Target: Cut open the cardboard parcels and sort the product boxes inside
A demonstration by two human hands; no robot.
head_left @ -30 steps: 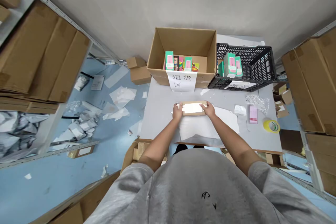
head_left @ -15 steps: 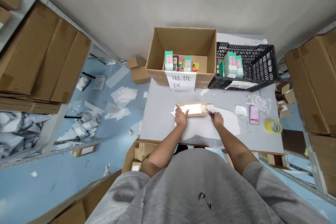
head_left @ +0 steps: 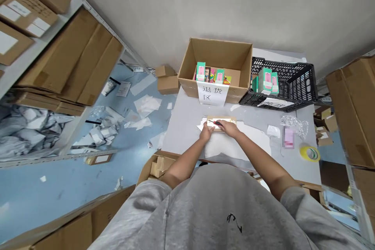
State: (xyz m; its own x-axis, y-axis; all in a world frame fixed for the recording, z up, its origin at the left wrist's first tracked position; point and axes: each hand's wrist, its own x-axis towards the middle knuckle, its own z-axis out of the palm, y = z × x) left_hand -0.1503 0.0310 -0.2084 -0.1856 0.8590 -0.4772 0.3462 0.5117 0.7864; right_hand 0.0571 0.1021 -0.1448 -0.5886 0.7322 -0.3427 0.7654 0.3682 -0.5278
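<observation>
A small cardboard box (head_left: 232, 120) with a white label lies on a sheet of white paper (head_left: 225, 146) on the table. My left hand (head_left: 206, 133) is closed on the left end of this box, thumb along its near side. In my right hand (head_left: 229, 129) is a red and black utility knife (head_left: 217, 123), held over the box top. Its tip points left, towards my left hand. Whether the blade touches the box I cannot tell.
Behind stand a large carton (head_left: 243, 93) with a paper sign and a black plastic crate (head_left: 304, 103), both holding green and pink boxes. To the right lie bubble wrap (head_left: 300, 127) and a yellow tape roll (head_left: 309, 153). Shelves with cartons (head_left: 70, 58) flank the table (head_left: 181, 133).
My right hand has moved left with the utility knife, from the box's right end to over its top. My left hand still grips the left end. The view has shifted slightly.
</observation>
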